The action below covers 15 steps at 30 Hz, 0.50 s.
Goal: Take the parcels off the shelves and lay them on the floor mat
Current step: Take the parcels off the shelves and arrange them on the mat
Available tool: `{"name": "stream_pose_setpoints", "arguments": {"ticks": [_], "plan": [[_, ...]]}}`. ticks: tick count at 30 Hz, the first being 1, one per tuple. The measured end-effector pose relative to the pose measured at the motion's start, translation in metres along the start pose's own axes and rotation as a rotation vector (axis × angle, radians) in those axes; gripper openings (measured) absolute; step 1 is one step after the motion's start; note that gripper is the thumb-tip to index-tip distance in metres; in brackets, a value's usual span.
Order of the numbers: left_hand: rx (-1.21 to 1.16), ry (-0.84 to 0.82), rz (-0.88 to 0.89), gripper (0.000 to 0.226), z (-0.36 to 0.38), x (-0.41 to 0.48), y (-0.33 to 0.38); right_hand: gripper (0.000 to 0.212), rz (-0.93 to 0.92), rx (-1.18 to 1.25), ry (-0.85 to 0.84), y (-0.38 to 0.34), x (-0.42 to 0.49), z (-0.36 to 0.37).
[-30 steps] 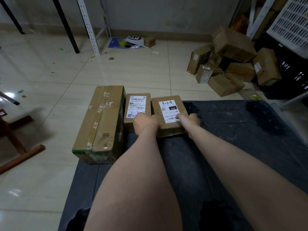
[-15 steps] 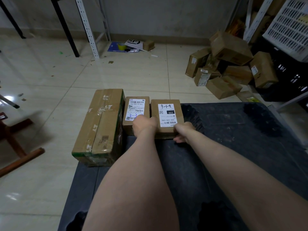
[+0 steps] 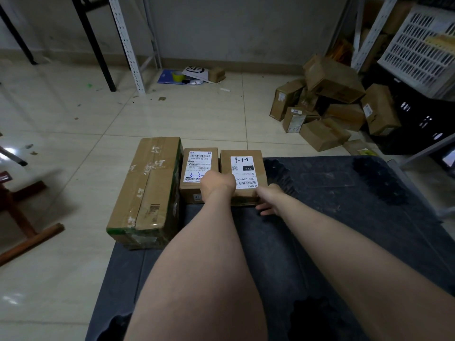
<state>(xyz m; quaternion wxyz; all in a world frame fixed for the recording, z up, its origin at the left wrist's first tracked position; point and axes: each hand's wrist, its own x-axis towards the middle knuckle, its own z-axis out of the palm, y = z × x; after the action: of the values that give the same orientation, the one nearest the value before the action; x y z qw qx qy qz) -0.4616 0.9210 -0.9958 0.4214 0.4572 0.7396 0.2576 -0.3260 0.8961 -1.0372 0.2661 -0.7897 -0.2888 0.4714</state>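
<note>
Three brown parcels lie side by side at the far left end of the dark floor mat [image 3: 344,230]: a long taped parcel [image 3: 147,188], a small parcel with a label marked 3-3 [image 3: 198,158], and a small parcel with a label marked 3-1-4 [image 3: 242,166]. My left hand [image 3: 218,185] sits curled on the near left corner of the 3-1-4 parcel, over the seam between the two small parcels. Its fingers are hidden. My right hand [image 3: 269,199] is at that parcel's near right corner, its fingers loose and pointing down at the mat.
A heap of several brown parcels [image 3: 332,112] lies on the tiles at the right, beside a shelf frame holding a white crate [image 3: 423,50]. White shelf uprights [image 3: 125,45] and clutter stand by the far wall. A wooden stool leg [image 3: 29,239] lies at the left.
The 3-1-4 parcel now lies straight beside the 3-3 parcel. My right hand has slid off its top to the near right corner. My left hand has stayed in place.
</note>
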Motion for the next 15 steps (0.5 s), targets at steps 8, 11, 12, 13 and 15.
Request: {"name": "stream_pose_setpoints", "arguments": {"ticks": [8,11,12,13,15], "plan": [[0.115,-0.186,-0.004,0.036,-0.006,-0.004,0.003,0.049,-0.055,-0.267,0.074,0.0,-0.005,-0.004],[0.139,-0.246,-0.013,0.024,-0.005,-0.003,0.001,0.07,-0.166,-0.472,0.168,0.0,-0.001,0.001],[0.14,-0.254,-0.015,0.023,-0.003,-0.002,0.0,0.07,-0.191,-0.496,0.162,0.0,0.0,0.003],[0.137,-0.26,-0.016,0.027,-0.002,0.0,-0.001,0.068,-0.207,-0.513,0.138,0.0,0.001,0.006],[0.133,-0.283,-0.027,0.036,0.003,0.001,-0.003,0.064,-0.207,-0.562,0.1,0.002,0.003,0.009]]}}
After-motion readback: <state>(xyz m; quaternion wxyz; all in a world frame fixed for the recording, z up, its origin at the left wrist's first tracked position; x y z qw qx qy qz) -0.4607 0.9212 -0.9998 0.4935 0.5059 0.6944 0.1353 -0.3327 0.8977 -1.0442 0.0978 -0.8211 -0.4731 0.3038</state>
